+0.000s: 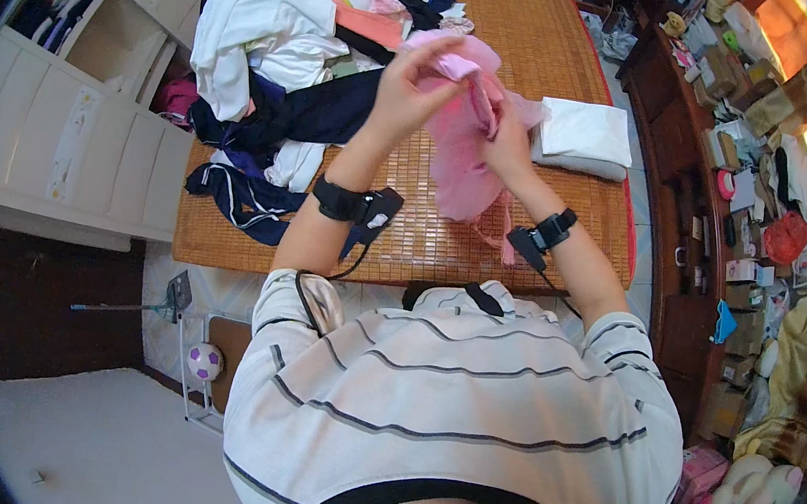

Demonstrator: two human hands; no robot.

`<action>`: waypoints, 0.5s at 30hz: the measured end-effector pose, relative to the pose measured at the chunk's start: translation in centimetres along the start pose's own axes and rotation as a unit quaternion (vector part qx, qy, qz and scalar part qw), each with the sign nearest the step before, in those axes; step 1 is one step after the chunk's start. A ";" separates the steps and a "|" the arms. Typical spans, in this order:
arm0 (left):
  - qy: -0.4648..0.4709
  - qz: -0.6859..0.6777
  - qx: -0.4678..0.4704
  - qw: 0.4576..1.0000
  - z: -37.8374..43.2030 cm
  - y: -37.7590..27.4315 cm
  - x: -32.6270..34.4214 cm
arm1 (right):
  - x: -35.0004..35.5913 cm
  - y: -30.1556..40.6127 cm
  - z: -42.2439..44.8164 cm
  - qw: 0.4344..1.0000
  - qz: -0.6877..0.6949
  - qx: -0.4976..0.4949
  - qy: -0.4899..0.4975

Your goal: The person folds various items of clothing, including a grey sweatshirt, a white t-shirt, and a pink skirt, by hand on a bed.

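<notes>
Both my hands hold a sheer pink garment (459, 172) in front of me, above a bamboo-slat mat (404, 244). My left hand (416, 91) grips its upper part, the thumb and fingers around a bunched fold. Lower down and to the right, my right hand (511, 141) grips the garment's edge. The cloth hangs between and below the hands, with thin pink ties dangling towards the mat. Just right of my right hand lies a folded white cloth (586, 131) on top of a greyish folded one (584, 165).
A heap of loose clothes (287, 34) covers the mat's left side, with a navy garment with white stripes (250, 207) near the front. White drawers (119, 43) stand open at the left, holding clothes. A cluttered dark wooden cabinet (676, 157) runs along the right.
</notes>
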State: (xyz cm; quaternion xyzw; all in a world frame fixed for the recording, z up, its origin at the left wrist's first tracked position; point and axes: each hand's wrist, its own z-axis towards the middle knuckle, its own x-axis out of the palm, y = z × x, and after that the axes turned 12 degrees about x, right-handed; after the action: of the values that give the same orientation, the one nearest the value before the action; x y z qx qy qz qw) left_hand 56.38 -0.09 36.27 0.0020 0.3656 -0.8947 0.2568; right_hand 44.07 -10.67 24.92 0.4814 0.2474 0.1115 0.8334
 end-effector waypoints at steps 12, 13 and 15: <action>0.016 0.351 -0.021 0.936 -0.7 -4.2 0.3 | -15.6 0.4 0.5 0.980 -0.188 -0.042 0.043; 0.014 0.354 -0.021 0.935 -0.6 -4.6 0.3 | -16.4 1.0 1.2 0.979 -0.192 -0.065 0.029; 0.000 0.254 -0.072 0.965 0.0 -4.8 0.0 | -17.9 2.7 2.1 0.976 -0.197 -0.091 0.017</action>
State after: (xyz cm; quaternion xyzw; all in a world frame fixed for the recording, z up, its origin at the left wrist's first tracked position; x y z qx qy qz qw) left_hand 54.18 2.83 39.43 0.0758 0.4163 -0.7717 0.4748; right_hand 30.03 -18.47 33.56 0.3431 0.3405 -0.0240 0.8750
